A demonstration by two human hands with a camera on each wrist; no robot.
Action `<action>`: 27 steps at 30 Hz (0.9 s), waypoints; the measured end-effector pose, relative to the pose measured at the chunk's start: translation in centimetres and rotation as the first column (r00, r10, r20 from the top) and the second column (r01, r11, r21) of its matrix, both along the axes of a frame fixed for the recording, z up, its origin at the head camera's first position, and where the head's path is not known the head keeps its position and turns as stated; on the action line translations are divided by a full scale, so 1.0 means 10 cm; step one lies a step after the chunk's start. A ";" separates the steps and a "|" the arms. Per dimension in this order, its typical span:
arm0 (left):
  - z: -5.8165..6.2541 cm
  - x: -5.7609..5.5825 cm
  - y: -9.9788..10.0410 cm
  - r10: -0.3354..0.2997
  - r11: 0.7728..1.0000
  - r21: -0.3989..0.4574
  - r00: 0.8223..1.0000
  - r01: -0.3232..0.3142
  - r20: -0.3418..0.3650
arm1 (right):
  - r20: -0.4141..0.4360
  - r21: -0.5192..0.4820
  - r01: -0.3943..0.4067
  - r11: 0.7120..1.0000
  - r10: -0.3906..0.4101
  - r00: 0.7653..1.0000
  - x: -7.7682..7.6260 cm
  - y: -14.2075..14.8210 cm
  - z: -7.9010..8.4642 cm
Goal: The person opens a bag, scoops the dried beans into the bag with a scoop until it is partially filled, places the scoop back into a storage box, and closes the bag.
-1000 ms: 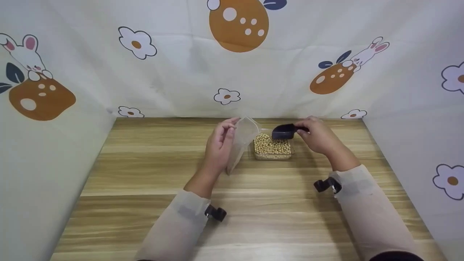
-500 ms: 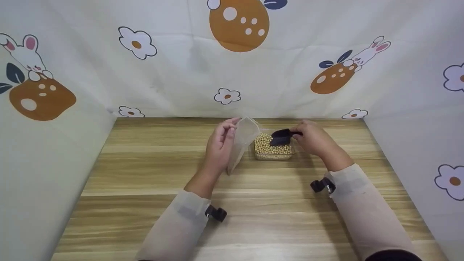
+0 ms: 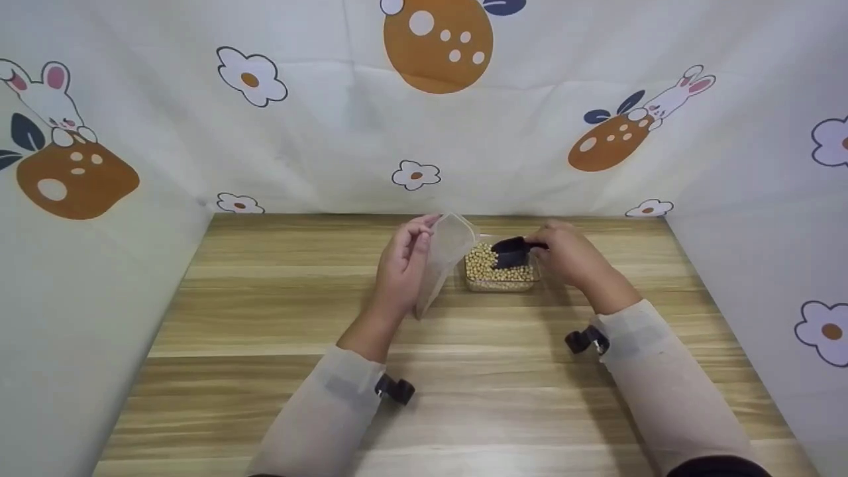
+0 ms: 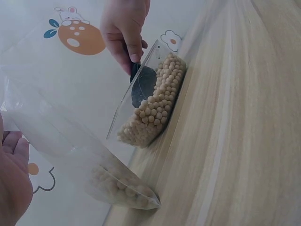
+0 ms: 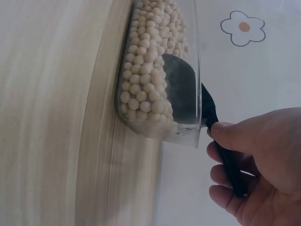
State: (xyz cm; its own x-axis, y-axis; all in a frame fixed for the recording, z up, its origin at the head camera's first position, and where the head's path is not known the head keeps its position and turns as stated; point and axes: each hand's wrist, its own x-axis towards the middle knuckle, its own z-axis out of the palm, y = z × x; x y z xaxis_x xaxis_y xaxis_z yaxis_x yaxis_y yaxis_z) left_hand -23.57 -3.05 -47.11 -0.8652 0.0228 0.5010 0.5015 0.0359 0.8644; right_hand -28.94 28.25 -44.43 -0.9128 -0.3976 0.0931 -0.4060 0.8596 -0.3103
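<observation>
In the head view my left hand [image 3: 401, 265] holds a translucent plastic bag [image 3: 447, 248] by its upper part, its mouth spread. Beans [image 4: 124, 188] lie at the bottom of the bag, as the left wrist view shows. Just right of it stands a clear rectangular container [image 5: 178, 136] of round pale beans [image 5: 143, 77], which look like soybeans. My right hand [image 3: 568, 255] grips a black scoop [image 3: 510, 253] by its handle, thumb on top and fingers curled below. The scoop's bowl dips into the beans inside the container, its front edge buried.
Everything rests on a wood-grain table [image 3: 477, 371] near its back edge. Light fabric walls [image 3: 318, 132] with printed rabbits, fruit and flowers enclose the back and both sides. A small black camera sits on each wrist, over pale sleeves [image 3: 662, 371].
My right hand has moved left and down, bringing the scoop from above the beans down into them. The left hand and bag have stayed in place.
</observation>
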 end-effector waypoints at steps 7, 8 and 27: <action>-0.01 -0.01 0.00 -0.002 1.000 0.000 1.000 0.002 0.002 | -0.025 -0.015 -0.044 0.999 0.044 0.999 -0.02 -0.01 -0.05; -0.01 -0.01 0.00 -0.002 1.000 -0.001 1.000 0.002 0.004 | -0.021 -0.021 -0.048 0.999 0.047 0.999 -0.02 -0.02 -0.07; -0.02 -0.01 0.01 -0.010 0.999 0.031 1.000 0.010 0.017 | -0.007 -0.072 -0.008 0.997 0.008 1.000 -0.02 -0.13 -0.27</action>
State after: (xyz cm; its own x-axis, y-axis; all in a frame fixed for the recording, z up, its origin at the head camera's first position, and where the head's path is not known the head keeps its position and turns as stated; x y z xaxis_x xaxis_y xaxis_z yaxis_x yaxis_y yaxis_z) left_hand -23.72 -2.99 -47.28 -0.8737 0.0160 0.4863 0.4864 0.0039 0.8737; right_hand -29.12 26.96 -47.10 -0.9090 -0.3967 0.1279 -0.4149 0.8319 -0.3686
